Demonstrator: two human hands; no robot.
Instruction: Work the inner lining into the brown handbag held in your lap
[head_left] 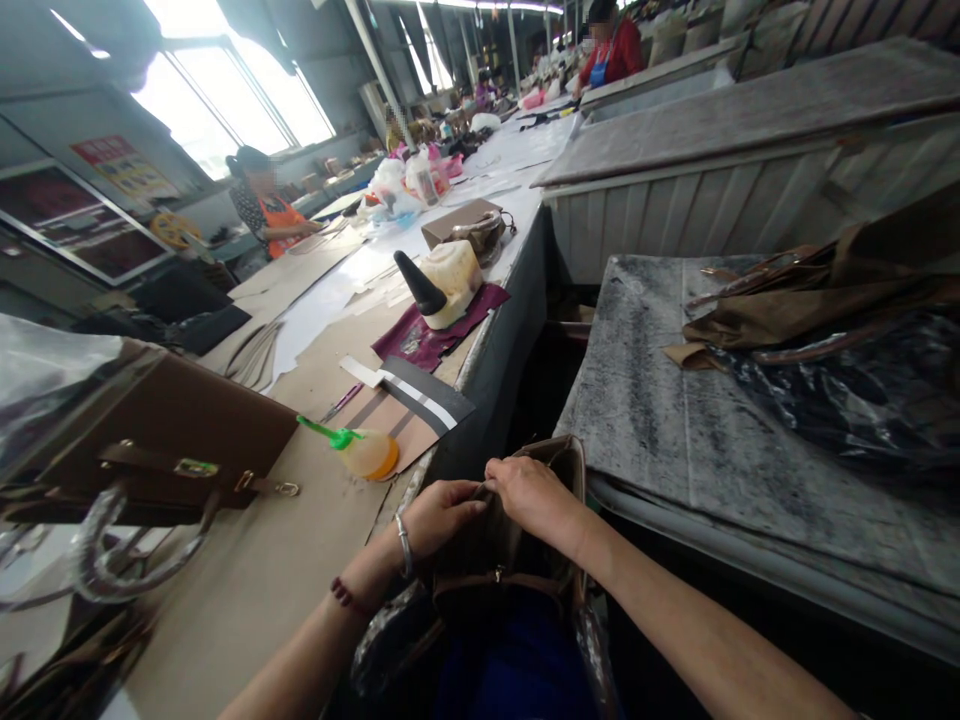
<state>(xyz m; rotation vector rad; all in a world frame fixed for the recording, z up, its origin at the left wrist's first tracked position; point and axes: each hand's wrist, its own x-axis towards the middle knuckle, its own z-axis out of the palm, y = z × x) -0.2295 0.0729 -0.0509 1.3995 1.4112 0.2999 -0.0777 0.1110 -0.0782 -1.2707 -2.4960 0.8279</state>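
A brown handbag [574, 465] stands open in my lap, its handles wrapped in clear plastic. My left hand [442, 515] is closed on the bag's inner edge, thumb and fingers pinched together. Right beside it, my right hand [529, 490] pinches the same part of the bag, knuckles up. The fingertips of both hands nearly meet, and the exact bit of lining or edge between them is small and partly hidden. A zipper pull [498, 575] shows on the near side of the opening.
Left on the workbench [277, 560] are a finished brown handbag [187, 430] and a green-capped oil bottle [367, 455]. Farther along sits a stained white container [454, 275] with a black nozzle. More bags [847, 340] lie on the right-hand table [660, 400]. Co-workers [274, 210] are at the benches.
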